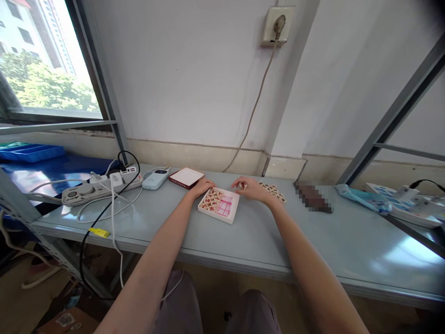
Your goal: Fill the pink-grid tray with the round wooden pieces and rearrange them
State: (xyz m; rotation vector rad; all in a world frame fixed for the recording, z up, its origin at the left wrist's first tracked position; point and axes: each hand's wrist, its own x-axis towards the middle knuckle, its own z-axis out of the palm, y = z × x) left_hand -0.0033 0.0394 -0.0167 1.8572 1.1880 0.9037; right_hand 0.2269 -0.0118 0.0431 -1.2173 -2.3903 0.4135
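Observation:
A shallow white box (233, 218) lies on the table, with round wooden Chinese chess pieces (210, 200) filling its left part. Pink and red lines on white show in its right part. My left hand (203, 186) grips the box at its far left corner, the thumb hidden. Just right of the box, my right hand (253, 189) is raised a little, its fingers closed on a chess piece (245, 186). Behind that hand, more loose pieces (274, 190) lie in a pile, partly covered by it. A dark red box lid (187, 177) with a white top sits behind my left hand.
On the left are a power strip (83, 192) with tangled cables, a pale blue power bank (156, 179) and a yellow tag (99, 232). A blurred brown object (313, 197) and a blue packet (363, 198) lie on the right. The wall stands behind the grey table (257, 246).

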